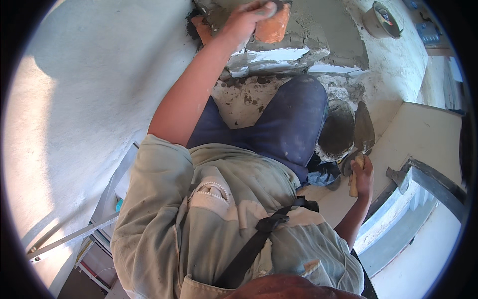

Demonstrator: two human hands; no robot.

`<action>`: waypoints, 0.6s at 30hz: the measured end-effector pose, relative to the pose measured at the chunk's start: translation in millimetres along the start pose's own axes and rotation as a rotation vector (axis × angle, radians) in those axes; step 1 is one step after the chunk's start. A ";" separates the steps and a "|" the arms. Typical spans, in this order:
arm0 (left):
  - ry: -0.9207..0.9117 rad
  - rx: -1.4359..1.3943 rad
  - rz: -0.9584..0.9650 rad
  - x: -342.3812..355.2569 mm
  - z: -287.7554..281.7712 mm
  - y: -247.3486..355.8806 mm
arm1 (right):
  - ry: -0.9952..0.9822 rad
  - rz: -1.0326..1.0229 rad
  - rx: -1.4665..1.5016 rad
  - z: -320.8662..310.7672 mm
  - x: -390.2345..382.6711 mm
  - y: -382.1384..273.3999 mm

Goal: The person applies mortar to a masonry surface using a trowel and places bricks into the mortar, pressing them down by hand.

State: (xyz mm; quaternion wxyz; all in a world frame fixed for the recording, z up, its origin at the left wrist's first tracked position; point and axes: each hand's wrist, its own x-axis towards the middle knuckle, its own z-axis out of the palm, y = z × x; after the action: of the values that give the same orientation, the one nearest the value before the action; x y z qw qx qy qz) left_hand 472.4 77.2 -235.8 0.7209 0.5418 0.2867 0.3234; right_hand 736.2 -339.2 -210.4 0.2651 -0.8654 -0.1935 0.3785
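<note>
Head view, looking down over a pale shirt and blue trousers.

Item: left hand, far and centre, fingers curled over the top of an orange brick and pressing it into grey mortar on the wall top. The brick is seen tilted slightly, bedded beside a second orange piece at its left.

Item: right hand, near right, closed in a fist round the wooden handle of a trowel; the blade, smeared grey, is pointed away over a mound of wet mortar on the ledge.

Item: grey bucket, far right, well apart from both hands.

Handling note, as judgement: the brick is best seated with even downward pressure and a slight rocking, so that the mortar is squeezed uniformly; its face should be kept flush with the neighbouring course, and the trowel held ready so that excess mortar can be struck off.
</note>
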 end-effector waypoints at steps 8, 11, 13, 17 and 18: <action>0.058 -0.551 0.074 -182.5 -103.2 -22.2 | -0.145 0.066 0.002 21.4 31.4 33.0; 0.394 -0.633 -0.318 -219.7 -104.1 -40.5 | -0.198 0.069 -0.136 25.3 39.6 23.9; 0.487 -0.654 -0.424 -220.4 -113.6 -74.4 | -0.236 0.065 -0.238 23.9 40.2 18.0; 0.537 -0.563 -0.683 -186.9 -123.3 -110.3 | -0.213 0.049 -0.339 30.6 43.1 13.3; 0.534 -0.519 -0.760 -177.3 -129.9 -117.9 | -0.211 0.023 -0.363 29.8 47.5 18.3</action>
State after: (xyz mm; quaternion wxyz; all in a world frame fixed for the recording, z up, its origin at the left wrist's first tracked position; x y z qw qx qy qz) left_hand 280.5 -7.1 -370.9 0.7995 0.1024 0.5468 0.2265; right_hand 746.4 -318.8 -264.9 0.0789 -0.8567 -0.2752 0.4292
